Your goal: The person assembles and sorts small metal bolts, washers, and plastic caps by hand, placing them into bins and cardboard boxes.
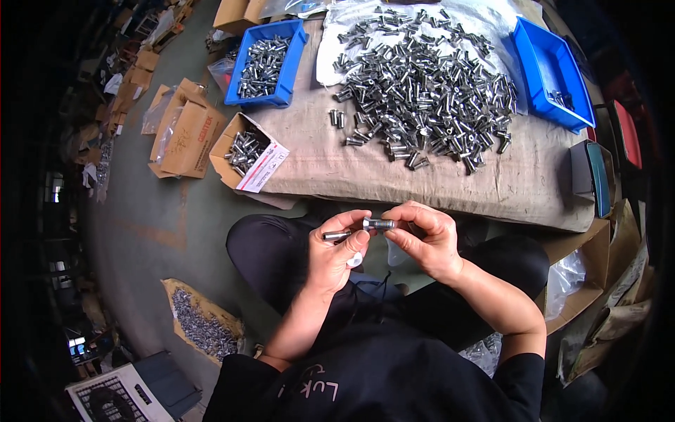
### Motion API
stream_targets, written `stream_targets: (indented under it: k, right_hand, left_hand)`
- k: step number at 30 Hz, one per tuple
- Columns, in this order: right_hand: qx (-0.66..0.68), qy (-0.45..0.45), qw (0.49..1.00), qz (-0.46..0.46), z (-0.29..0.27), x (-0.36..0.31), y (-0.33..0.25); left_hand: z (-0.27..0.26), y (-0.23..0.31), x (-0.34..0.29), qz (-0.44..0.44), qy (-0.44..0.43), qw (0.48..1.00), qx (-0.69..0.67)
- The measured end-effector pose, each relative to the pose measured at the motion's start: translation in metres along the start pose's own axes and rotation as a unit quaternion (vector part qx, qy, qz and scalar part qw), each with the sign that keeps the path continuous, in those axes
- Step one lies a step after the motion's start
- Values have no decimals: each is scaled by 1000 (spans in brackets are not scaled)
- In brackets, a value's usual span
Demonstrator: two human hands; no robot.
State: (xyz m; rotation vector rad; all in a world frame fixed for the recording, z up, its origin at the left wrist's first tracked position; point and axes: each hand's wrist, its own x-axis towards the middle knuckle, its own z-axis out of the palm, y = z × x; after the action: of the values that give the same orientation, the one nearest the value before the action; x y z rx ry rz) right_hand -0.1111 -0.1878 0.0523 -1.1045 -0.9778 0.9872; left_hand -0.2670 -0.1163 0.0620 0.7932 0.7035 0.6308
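Over my lap, both hands meet at a shiny metal bolt (pixel 378 224) with a wide round head, lying roughly level. My left hand (pixel 330 257) is closed, its thumb and index finger at the head end. A second metal bolt (pixel 336 236) sticks out sideways from the same hand, and a pale round head (pixel 354 260) shows below its thumb. Closed in a pinch, my right hand (pixel 432 243) grips the first bolt's other end between thumb and fingers. Beyond my hands, a large heap of similar bolts (pixel 429 91) covers the cloth-topped table (pixel 337 169).
At the table's left stand a blue bin (pixel 287 84) of bolts and a cardboard box (pixel 267 165) of bolts. Another blue bin (pixel 545 60), with a few pieces inside, is at the right. A tray of small metal parts (pixel 204 327) lies on the floor to my left.
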Motion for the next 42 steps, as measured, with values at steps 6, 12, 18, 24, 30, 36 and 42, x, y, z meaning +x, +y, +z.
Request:
stream_targets:
  k: [6, 12, 18, 24, 30, 36, 42]
  right_hand:
    - [136, -1, 985, 103, 1, -2, -1]
    - [199, 5, 960, 196, 0, -2, -4]
    - [111, -6, 993, 41, 0, -1, 12]
    - [223, 28, 953, 201, 2, 0, 2]
    - [372, 20, 892, 256, 0, 0, 10]
    - [357, 19, 902, 244, -2, -3, 10]
    - [229, 22, 962, 146, -4, 2, 10]
  left_hand:
    - [0, -3, -2, 56, 15, 997, 45]
    - [6, 1, -4, 65, 21, 996, 50]
    - [7, 1, -5, 39, 10, 999, 33]
    - [7, 1, -6, 69, 20, 994, 85]
    - [5, -1, -8, 57, 7, 995, 85]
    - [6, 0, -7, 10, -22, 1000, 5]
    - [6, -2, 1, -11, -36, 999, 10]
